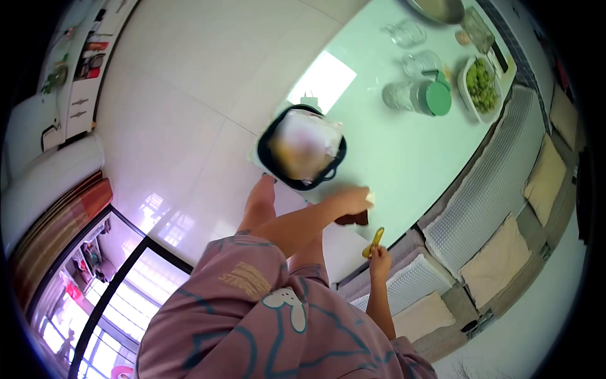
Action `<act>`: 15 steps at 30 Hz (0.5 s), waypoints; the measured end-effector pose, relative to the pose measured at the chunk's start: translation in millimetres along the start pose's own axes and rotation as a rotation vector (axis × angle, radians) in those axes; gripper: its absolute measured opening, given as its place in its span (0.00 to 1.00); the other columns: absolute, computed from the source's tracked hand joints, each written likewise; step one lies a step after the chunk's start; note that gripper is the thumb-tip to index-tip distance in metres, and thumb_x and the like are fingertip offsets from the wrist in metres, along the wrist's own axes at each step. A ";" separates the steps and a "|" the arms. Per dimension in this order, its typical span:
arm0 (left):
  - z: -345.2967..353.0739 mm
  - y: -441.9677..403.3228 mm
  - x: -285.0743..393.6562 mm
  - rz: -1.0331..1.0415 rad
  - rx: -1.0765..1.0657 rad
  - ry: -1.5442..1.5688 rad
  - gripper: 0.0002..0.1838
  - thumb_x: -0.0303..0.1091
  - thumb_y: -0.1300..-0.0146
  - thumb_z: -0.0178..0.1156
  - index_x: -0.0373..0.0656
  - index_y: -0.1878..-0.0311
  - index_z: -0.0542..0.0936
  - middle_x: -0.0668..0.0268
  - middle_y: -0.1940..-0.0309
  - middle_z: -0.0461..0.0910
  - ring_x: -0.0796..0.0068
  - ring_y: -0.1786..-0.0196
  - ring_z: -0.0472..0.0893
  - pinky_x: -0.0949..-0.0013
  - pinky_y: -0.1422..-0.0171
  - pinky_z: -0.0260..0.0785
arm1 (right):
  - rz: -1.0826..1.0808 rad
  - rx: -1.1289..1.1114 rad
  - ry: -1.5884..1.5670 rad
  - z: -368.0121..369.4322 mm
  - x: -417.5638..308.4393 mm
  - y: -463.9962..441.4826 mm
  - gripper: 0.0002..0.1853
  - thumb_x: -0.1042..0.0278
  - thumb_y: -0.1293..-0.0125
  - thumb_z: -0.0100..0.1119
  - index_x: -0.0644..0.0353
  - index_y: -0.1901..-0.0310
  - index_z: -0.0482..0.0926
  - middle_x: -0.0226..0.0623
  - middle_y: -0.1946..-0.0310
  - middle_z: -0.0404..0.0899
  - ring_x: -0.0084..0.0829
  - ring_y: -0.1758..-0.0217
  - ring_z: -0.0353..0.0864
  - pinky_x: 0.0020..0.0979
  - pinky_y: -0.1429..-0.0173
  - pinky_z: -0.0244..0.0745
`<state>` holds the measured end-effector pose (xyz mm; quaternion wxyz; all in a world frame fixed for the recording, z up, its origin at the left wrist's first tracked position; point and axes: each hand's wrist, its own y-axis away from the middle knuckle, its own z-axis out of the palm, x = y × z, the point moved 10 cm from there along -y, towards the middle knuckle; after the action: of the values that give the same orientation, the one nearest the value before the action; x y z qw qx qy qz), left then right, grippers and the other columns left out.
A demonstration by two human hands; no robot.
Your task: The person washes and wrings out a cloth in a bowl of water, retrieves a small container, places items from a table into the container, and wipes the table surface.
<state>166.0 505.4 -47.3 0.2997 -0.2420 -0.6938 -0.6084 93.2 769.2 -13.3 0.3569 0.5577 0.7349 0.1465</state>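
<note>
My left hand [353, 200] reaches across to the table's near edge, its fingers closed on a small white piece [370, 198]. Just below that hand is a dark reddish-brown item [355, 218]; whether the hand touches it is unclear. My right hand [379, 256], lower and to the right, grips the lower end of a slim yellow-green item [376, 238] that looks like a banana or its peel. Left of both hands stands a dark bin [341, 155] with a light liner and blurred contents.
On the pale glass table [379, 151] are a green-lidded jug [435, 98], glass cups [407, 33], a white basket [465, 95] of green grapes [481, 85] and a metal pan [439, 9]. A cushioned sofa [473, 189] runs along the right.
</note>
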 end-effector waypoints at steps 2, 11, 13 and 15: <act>-10.5 35.1 -1.2 0.180 -0.071 0.336 0.24 0.50 0.35 0.60 0.35 0.51 0.80 0.51 0.54 0.83 0.53 0.48 0.81 0.57 0.43 0.72 | 0.150 -0.073 -0.335 8.7 2.1 25.1 0.13 0.63 0.29 0.58 0.63 0.69 0.81 0.25 0.78 0.76 0.21 0.75 0.71 0.27 0.69 0.66; -168.0 270.6 -39.0 0.253 -0.138 1.364 0.43 0.69 0.29 0.35 0.42 0.26 0.58 0.48 0.40 0.76 0.52 0.40 0.78 0.53 0.32 0.69 | -0.227 -0.361 -0.619 11.2 -292.3 79.3 0.10 0.65 0.26 0.55 0.62 0.55 0.80 0.25 0.63 0.79 0.18 0.57 0.74 0.25 0.45 0.69; -191.9 320.9 -36.4 0.297 -0.028 1.358 0.44 0.70 0.30 0.38 0.45 0.23 0.55 0.48 0.41 0.76 0.55 0.42 0.79 0.54 0.33 0.70 | -0.272 -0.465 -0.642 26.6 -345.3 96.2 0.09 0.65 0.26 0.56 0.61 0.56 0.80 0.24 0.63 0.79 0.17 0.57 0.74 0.25 0.45 0.69; -198.6 358.5 -44.2 0.325 0.057 1.383 0.44 0.71 0.31 0.40 0.48 0.22 0.53 0.50 0.43 0.77 0.58 0.44 0.79 0.56 0.36 0.72 | -0.407 -0.660 -0.648 45.9 -401.4 123.8 0.09 0.63 0.26 0.56 0.59 0.57 0.79 0.25 0.65 0.80 0.19 0.61 0.76 0.25 0.49 0.71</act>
<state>472.4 361.3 187.8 0.7645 0.1071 -0.3153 -0.5520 262.7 431.2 175.4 0.7454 0.2774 0.5945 0.1179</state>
